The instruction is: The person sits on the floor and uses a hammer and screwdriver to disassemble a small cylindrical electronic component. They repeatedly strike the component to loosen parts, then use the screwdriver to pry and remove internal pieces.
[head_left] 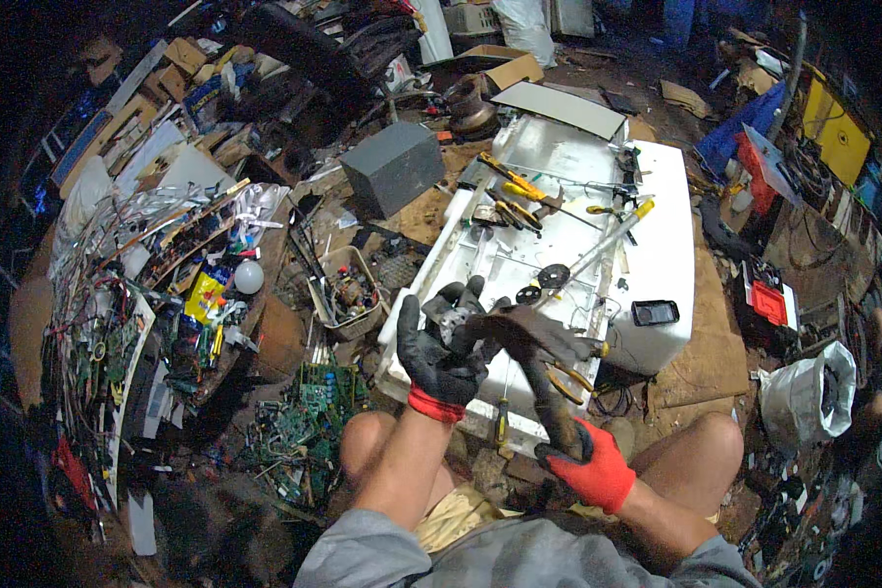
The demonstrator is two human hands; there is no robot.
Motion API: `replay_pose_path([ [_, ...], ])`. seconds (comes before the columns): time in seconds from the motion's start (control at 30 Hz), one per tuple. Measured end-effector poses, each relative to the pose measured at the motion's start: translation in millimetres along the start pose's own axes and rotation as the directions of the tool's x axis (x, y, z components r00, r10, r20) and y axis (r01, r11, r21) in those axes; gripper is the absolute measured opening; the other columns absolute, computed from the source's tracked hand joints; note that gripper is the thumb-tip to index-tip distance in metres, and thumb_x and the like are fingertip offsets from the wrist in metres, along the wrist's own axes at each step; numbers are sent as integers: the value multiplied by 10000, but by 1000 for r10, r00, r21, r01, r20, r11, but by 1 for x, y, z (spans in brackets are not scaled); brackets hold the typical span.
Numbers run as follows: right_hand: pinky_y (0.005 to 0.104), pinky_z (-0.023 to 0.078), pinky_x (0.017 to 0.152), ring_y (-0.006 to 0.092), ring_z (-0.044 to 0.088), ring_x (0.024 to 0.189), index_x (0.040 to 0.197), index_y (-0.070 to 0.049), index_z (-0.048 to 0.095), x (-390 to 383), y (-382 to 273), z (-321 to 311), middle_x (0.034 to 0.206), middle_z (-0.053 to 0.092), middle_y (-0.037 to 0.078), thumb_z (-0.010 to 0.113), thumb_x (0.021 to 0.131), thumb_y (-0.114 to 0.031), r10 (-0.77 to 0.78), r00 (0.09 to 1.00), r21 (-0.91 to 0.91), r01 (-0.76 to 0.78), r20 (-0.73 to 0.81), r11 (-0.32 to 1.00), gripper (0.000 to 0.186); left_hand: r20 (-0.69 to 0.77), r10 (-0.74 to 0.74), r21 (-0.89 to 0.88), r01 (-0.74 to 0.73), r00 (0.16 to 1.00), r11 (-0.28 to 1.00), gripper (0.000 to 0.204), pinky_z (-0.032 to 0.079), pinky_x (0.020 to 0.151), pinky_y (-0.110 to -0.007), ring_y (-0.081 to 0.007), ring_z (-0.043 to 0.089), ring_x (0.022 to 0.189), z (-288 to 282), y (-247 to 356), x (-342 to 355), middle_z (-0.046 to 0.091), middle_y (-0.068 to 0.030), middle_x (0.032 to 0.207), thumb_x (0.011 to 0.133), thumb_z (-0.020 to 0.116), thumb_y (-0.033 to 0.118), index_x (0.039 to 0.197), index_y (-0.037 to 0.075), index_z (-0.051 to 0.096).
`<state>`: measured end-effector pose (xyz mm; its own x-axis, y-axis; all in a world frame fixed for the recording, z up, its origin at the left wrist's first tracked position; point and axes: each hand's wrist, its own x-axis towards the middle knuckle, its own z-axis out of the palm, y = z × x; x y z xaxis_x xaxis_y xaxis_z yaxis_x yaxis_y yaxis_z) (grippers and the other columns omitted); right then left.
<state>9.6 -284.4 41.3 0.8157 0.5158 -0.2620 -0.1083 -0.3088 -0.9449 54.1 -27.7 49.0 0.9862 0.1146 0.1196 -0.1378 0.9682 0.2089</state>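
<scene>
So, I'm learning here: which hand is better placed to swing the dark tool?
Likely the right hand: it grips the tool handle, while the left hand holds a small grey part.

Ahead of the right hand (590,465), pliers (575,374) obstruct; white casing (664,240) offers room.

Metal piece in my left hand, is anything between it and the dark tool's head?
Nothing visible stands between the metal piece and the blurred head of the dark tool; whether they touch, I can't tell.
</scene>
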Motion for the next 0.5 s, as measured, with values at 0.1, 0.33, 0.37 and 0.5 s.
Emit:
replay_pose_path([
  [0.1, 329, 523, 810, 162, 629, 894, 1161, -34, 595, -12, 9, -6, 967, 670, 67, 772, 772, -108, -159, 987, 179, 158, -9, 971, 434, 5, -11, -88, 11, 1000, 996, 579, 426, 1052, -621, -446, 568, 1200, -3, 5, -1, 616, -164, 1306, 934, 524, 576, 1166, 67, 674],
  [0.33, 343, 533, 828, 156, 663, 899, 1092, -40, 645, 2, 1, 5, 957, 710, 100, 823, 744, -184, -42, 999, -41, 42, -11, 998, 417, -18, 31, -26, -31, 999, 999, 616, 529, 924, -587, -394, 652, 1066, -12, 9, 7, 619, -163, 1301, 933, 515, 582, 1174, 36, 668],
  [0.37, 344, 532, 829, 150, 659, 908, 1085, -36, 638, 1, -3, 3, 958, 706, 95, 798, 760, -159, -65, 998, 11, 64, 9, 998, 382, -66, 51, -4, -52, 996, 999, 618, 537, 909, -584, -382, 666, 1039, -10, 7, 0, 619, -161, 1304, 937, 507, 581, 1168, 32, 670],
  [0.5, 358, 539, 824, 189, 675, 873, 1094, -42, 639, -18, -9, -11, 922, 705, 88, 808, 762, -197, -129, 992, -47, 129, -4, 991, 403, 9, 5, -65, -5, 1000, 998, 609, 446, 1014, -636, -460, 566, 1191, 2, 8, 1, 598, -167, 1335, 927, 516, 597, 1160, 59, 681],
])
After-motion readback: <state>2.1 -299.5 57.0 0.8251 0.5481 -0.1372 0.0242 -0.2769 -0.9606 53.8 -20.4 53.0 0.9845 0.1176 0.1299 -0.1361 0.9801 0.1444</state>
